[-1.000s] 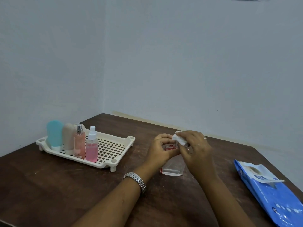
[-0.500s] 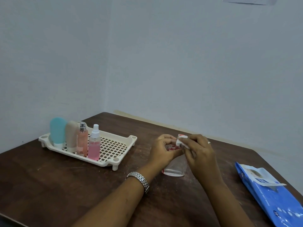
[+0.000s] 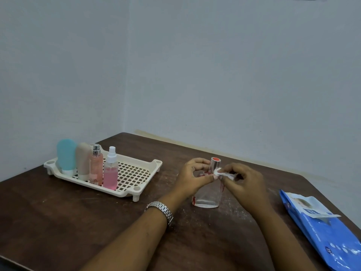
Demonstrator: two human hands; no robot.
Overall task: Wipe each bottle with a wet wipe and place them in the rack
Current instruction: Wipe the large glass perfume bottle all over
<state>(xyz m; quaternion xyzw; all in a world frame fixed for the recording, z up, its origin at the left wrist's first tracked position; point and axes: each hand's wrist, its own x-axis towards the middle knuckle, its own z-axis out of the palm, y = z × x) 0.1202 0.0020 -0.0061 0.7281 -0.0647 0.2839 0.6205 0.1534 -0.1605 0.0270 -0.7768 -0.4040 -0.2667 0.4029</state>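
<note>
Near the middle of the frame our left hand [image 3: 192,177] curls its fingers round the clear bottle [image 3: 208,196] to keep it steady on the bench [image 3: 78,222], so our right hand [image 3: 244,180], fingers pinching the wet wipe [image 3: 218,171], can rub its cap [image 3: 215,163].

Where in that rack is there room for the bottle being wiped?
The rack's right half, beside the pink spray bottle, is bare grid. Its left end is crowded: four bottles in a row. Bare table lies between rack and left hand.
</note>
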